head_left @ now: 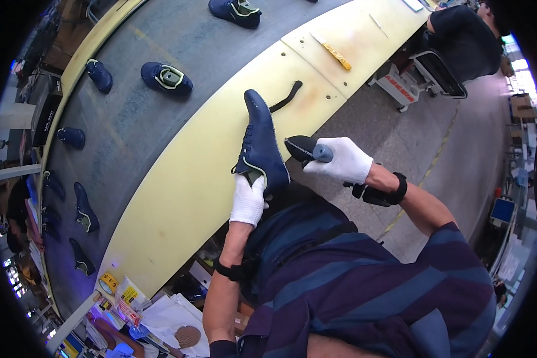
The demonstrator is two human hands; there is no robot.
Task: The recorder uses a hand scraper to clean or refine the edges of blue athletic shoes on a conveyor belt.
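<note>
Shoe held up off the bench edge

Left hand (247, 200) grips the shoe (259, 146) at its heel, toe raised (steadied for access); right hand (343, 160), fingers closed, holds a dark tool (304, 149) just beside the shoe.

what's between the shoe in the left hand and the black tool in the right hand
Nothing. In the head view a narrow bare gap separates the navy shoe, held by the left hand, from the black tool gripped by the right hand.

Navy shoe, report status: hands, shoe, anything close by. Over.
Left hand gloved, gripping navy shoe at heel, toe up. Right hand gloved, holding dark handheld tool beside shoe. Black curved strip on yellow bench behind shoe.
</note>
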